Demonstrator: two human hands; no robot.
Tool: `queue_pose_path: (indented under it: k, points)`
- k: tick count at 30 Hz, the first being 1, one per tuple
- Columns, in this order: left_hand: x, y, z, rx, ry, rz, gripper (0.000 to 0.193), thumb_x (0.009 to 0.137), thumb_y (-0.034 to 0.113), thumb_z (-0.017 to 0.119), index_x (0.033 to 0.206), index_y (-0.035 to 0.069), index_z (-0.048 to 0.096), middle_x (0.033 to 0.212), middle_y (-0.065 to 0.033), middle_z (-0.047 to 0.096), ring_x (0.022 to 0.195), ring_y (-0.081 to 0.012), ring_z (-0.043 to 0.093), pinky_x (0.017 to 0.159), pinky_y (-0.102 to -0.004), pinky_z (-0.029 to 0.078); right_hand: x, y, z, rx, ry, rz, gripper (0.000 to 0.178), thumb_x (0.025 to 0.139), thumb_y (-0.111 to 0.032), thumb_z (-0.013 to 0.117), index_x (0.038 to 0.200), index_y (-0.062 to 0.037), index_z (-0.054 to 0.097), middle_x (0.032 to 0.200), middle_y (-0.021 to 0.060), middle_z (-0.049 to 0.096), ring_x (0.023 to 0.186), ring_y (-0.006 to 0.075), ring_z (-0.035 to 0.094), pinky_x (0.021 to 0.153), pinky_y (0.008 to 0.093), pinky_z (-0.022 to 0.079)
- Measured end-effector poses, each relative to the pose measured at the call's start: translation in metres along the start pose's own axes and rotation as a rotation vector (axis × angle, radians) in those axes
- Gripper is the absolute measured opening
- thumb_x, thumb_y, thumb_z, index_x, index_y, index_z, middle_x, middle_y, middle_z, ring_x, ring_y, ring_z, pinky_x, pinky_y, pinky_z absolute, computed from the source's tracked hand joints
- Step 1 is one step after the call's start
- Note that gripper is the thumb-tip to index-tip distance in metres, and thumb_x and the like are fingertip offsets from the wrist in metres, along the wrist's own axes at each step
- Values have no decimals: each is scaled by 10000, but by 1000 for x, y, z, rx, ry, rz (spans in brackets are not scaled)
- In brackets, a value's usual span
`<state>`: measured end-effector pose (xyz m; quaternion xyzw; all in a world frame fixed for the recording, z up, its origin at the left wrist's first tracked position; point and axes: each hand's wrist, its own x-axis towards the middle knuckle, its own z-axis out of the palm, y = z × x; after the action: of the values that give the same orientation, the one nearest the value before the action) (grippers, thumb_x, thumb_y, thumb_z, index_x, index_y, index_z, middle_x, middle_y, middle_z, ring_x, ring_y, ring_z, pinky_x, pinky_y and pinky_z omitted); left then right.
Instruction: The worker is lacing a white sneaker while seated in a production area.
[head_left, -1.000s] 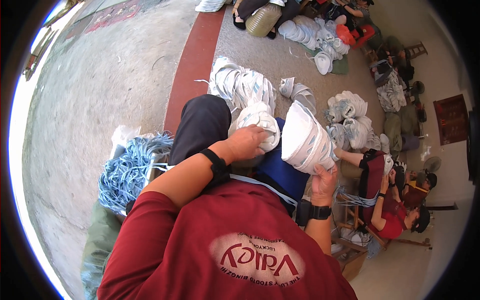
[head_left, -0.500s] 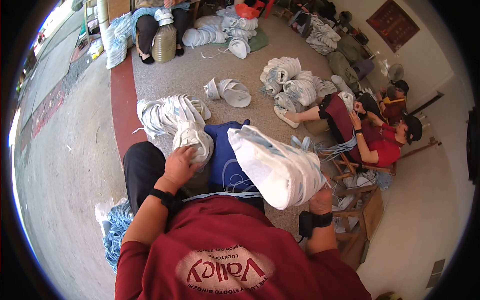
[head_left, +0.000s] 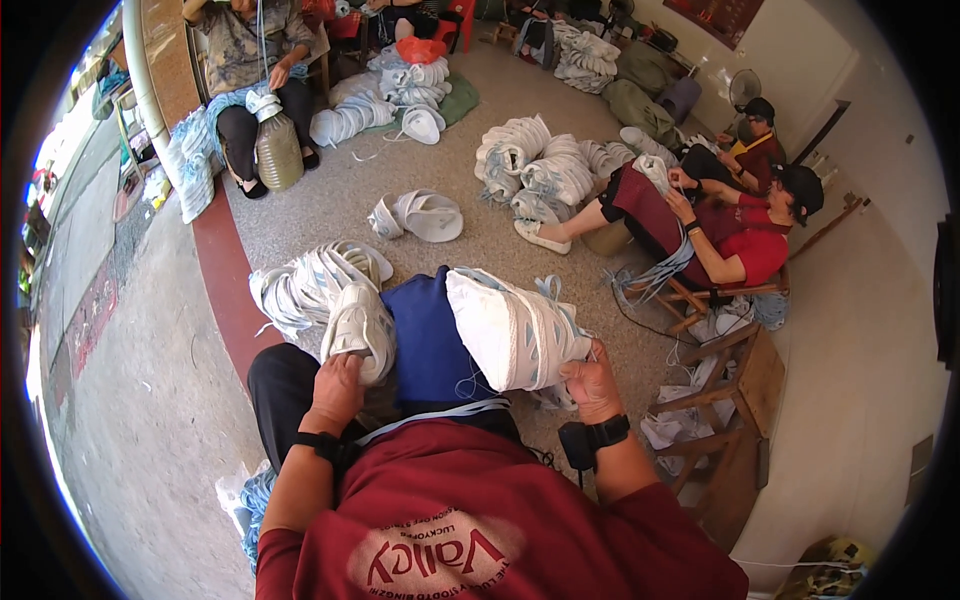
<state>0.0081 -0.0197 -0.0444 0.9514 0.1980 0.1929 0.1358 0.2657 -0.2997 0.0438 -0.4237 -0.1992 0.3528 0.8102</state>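
Observation:
My left hand (head_left: pixel 338 388) grips the near rim of a white shoe upper (head_left: pixel 357 325), its fingers curled over the edge. This upper rests against a bundle of white uppers (head_left: pixel 305 285) with pale blue trim, on the floor ahead and to the left. On the right, my right hand (head_left: pixel 594 382) is closed on the near end of a bundle of nested white shoe uppers (head_left: pixel 512 335). That bundle lies over a blue cloth (head_left: pixel 420 340) between my knees. Pale blue laces (head_left: pixel 440 412) stretch across my lap.
Two loose uppers (head_left: pixel 425 215) lie on the floor ahead. More bundled uppers (head_left: pixel 545 165) stand beyond, beside a seated co-worker in red (head_left: pixel 740 240). A wooden stool (head_left: pixel 755 380) is at my right. Blue laces (head_left: pixel 258 505) in a bag sit at my left.
The view has tilted up and shifted right. My right hand's bundle has turned and come down onto the cloth. My left hand has slid to its upper's near rim, fingers now curled.

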Motion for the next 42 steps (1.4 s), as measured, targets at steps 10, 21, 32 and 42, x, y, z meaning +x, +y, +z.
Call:
queue_pose_path:
  k: [10,21,32,42]
  points:
    - [-4,-23,-31,-649,457,-534,388,646,33,709,975,13,505,829,-46,538,757,-134,512,695,-272,436,54,8,76,-521,-247,-93,283,657,29,696,936,1,657,904,66,671,803,159,635,769,271,479]
    - [-16,-22,-86,-865,694,-439,415,700,56,744,1022,25,483,930,-29,542,852,-120,516,779,-257,432,100,187,179,-1379,-674,-642,105,596,-53,606,696,-21,618,691,184,607,682,369,607,621,428,485]
    - [-24,1,-74,-693,463,-423,427,638,67,759,968,31,491,847,-33,514,728,-124,482,629,-260,428,95,211,145,-1430,-947,-432,275,615,-47,609,884,-1,637,884,206,626,886,363,597,776,414,475]
    - [7,59,-78,-78,9,-25,337,623,82,700,886,13,502,814,-178,577,780,-363,575,668,-437,455,124,174,114,-760,-43,-205,212,844,-187,520,924,3,570,895,212,605,854,338,586,748,400,458]
